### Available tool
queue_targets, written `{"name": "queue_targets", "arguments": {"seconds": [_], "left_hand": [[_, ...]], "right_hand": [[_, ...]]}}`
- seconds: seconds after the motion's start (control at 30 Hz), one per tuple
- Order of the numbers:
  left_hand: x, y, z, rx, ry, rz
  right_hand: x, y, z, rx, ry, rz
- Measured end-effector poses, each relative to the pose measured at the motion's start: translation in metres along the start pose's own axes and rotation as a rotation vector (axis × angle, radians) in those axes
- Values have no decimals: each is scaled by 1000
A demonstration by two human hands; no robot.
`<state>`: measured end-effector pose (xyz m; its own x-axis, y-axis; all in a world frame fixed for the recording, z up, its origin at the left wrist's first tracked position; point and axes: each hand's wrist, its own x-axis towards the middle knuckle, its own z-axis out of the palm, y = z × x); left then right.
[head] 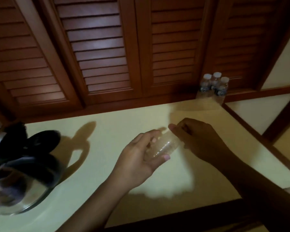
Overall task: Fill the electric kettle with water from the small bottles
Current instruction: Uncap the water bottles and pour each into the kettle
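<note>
Clear small bottle (162, 145) tilted above the tabletop (107, 148), long axis running lower left to upper right! Left hand (141, 158) wraps its body, right hand (197, 138) clasps its upper end. Steel electric kettle (18, 171) stands far left, lid up.

A pale yellow countertop (127, 131) fills the lower view, dimly lit and crossed by dark shadows. Behind it stand reddish-brown louvred wooden doors (99, 52). To its right, dark wood trim (258, 92) frames cream wall panels (258, 113).

Glossy metal kettle (15, 186) (clear plastic bottle (164, 146))
</note>
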<state>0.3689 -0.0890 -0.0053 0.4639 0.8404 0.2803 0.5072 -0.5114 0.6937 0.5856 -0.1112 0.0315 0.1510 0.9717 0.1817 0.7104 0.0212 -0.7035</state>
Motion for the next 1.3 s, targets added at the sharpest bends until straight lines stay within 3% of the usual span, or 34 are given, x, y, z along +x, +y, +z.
{"name": "queue_targets", "arguments": {"seconds": [0.37, 0.53, 0.73, 0.87, 1.13, 1.3], "left_hand": [[157, 44, 128, 12, -110, -1], [223, 50, 180, -65, -27, -96], [281, 50, 226, -77, 108, -166], [299, 49, 243, -125, 132, -227], [308, 43, 255, -97, 155, -307], [308, 41, 257, -80, 142, -314]], "right_hand": [[62, 110, -104, 306, 200, -85], [88, 171, -113, 357, 228, -3], [105, 241, -94, 72, 95, 119], [106, 260, -89, 63, -42, 151], [106, 276, -73, -382, -155, -49], [105, 273, -72, -436, -130, -71]]}}
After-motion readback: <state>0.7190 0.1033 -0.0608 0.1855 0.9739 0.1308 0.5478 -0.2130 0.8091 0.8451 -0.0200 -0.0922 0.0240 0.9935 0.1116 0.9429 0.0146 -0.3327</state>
